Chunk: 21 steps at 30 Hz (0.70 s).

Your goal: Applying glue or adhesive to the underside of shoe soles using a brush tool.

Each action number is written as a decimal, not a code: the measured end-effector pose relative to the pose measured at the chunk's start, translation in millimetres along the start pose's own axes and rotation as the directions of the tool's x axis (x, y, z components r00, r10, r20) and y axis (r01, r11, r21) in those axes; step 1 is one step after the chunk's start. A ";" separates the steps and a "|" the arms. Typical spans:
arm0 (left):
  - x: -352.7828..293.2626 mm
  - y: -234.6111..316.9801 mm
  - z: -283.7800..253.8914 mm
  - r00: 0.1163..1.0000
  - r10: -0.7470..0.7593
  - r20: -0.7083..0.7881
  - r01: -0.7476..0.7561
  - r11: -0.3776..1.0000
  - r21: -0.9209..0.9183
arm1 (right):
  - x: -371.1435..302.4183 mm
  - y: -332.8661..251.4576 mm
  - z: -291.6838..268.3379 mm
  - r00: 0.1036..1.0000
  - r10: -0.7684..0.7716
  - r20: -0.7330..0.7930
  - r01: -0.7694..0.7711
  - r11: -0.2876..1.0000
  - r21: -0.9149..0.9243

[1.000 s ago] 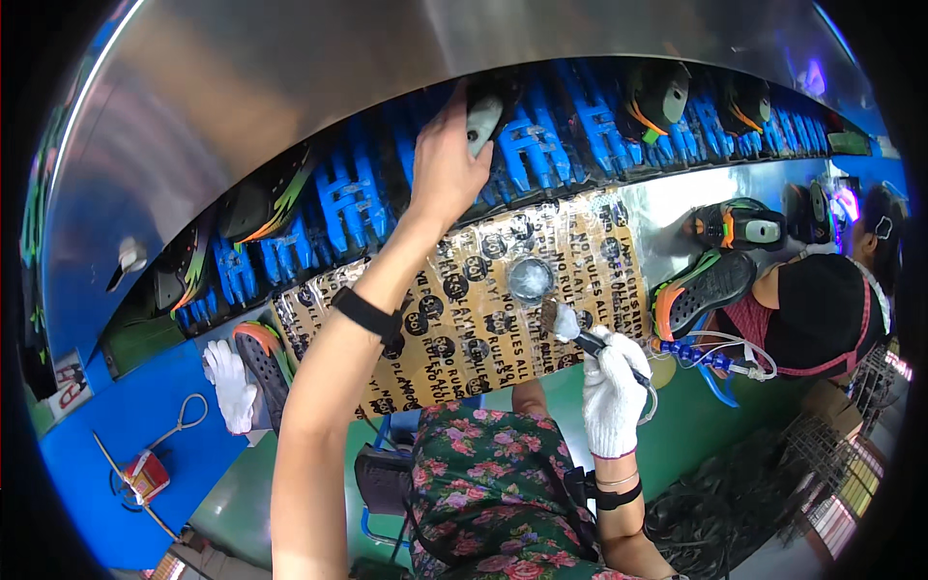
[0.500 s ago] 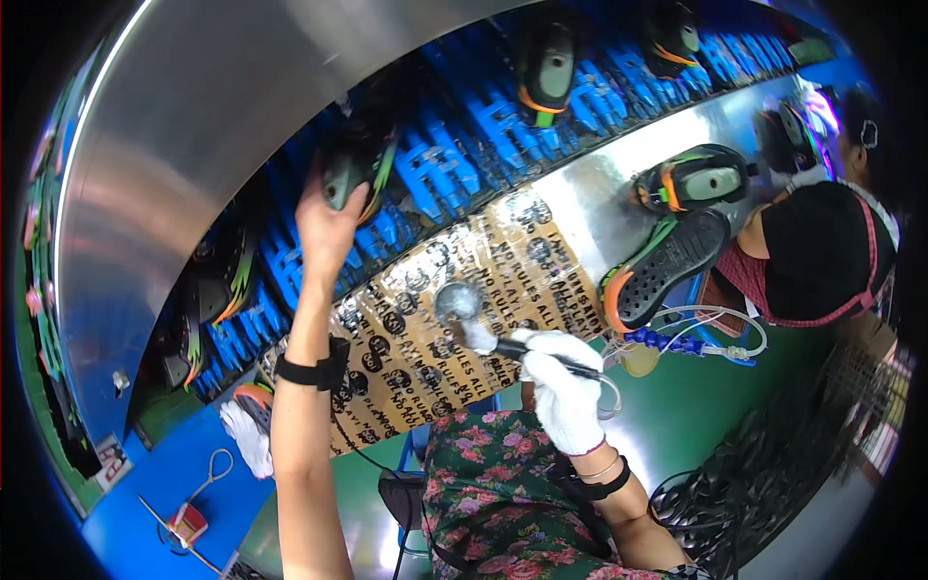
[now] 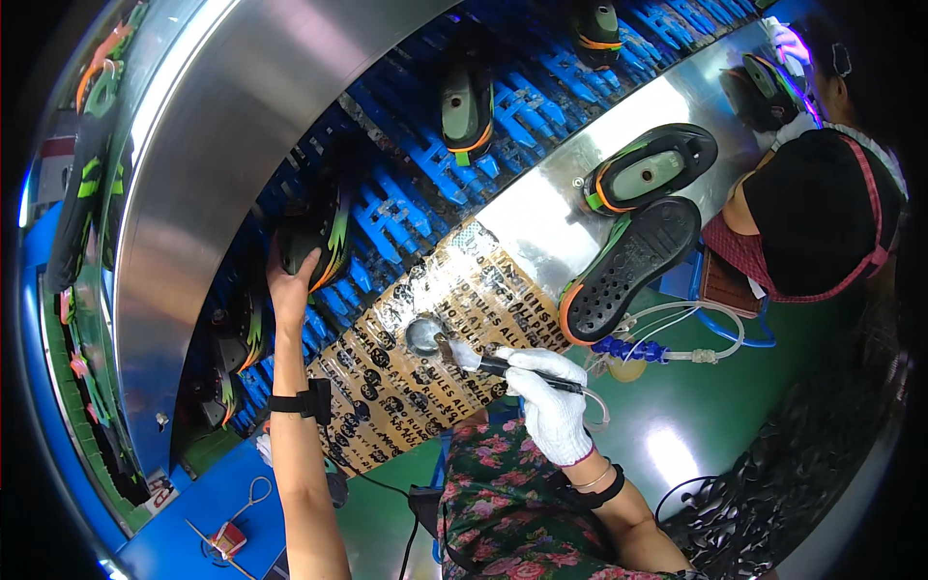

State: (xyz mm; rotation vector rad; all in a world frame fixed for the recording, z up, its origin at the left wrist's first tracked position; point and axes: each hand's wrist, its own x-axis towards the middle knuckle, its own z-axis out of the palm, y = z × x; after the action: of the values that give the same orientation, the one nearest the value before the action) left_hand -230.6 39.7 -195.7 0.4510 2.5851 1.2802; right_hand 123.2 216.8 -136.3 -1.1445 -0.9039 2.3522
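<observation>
At the left, my bare left hand is closed on a dark shoe with green and orange edging, over the blue slatted conveyor. Its thumb lies on the shoe's side; the other fingers are mostly hidden behind it. My right hand, in a white knit glove, grips a black-handled brush with a thin clear tube at its back end. The brush's bristle end is at the rim of a small round dish on the cardboard-covered bench.
More shoes on lasts stand along the conveyor. Beside the bench, a shoe and a perforated black sole lie on a metal ledge. A co-worker sits at the right. A curved metal hood arches at left.
The view has shifted, so most things appear further left. My left hand stays on the shoe, which has moved left. The brush remains in my right hand, close to the dish.
</observation>
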 end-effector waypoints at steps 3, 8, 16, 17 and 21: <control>2.5 0.0 -3.3 0.999 0.045 0.015 -0.046 0.996 0.079 | -2.5 -4.2 1.8 1.000 0.027 -0.015 -0.027 1.000 -0.007; 3.4 -19.7 -18.2 0.991 0.135 0.014 -0.135 0.963 0.233 | -17.4 -22.8 14.4 0.996 0.047 0.074 -0.036 0.990 -0.140; -116.2 166.8 -39.2 0.973 0.223 -0.057 -0.229 0.966 -0.123 | -48.2 -44.4 14.5 0.986 -0.115 0.124 0.138 0.971 -0.195; -132.1 187.0 -58.0 0.922 0.365 -0.131 -0.378 0.920 -0.101 | -51.6 -45.7 18.1 0.981 -0.142 0.131 0.165 0.969 -0.183; -118.6 230.5 -121.4 0.680 0.593 -0.432 -0.621 0.779 0.091 | -69.8 -42.6 28.0 0.952 -0.283 0.112 0.298 0.943 -0.149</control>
State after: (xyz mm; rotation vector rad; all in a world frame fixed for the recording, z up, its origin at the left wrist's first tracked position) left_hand -120.4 39.3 68.5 1.2316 2.8523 1.8525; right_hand 144.9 197.0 -55.0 -0.8963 -1.2276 2.1326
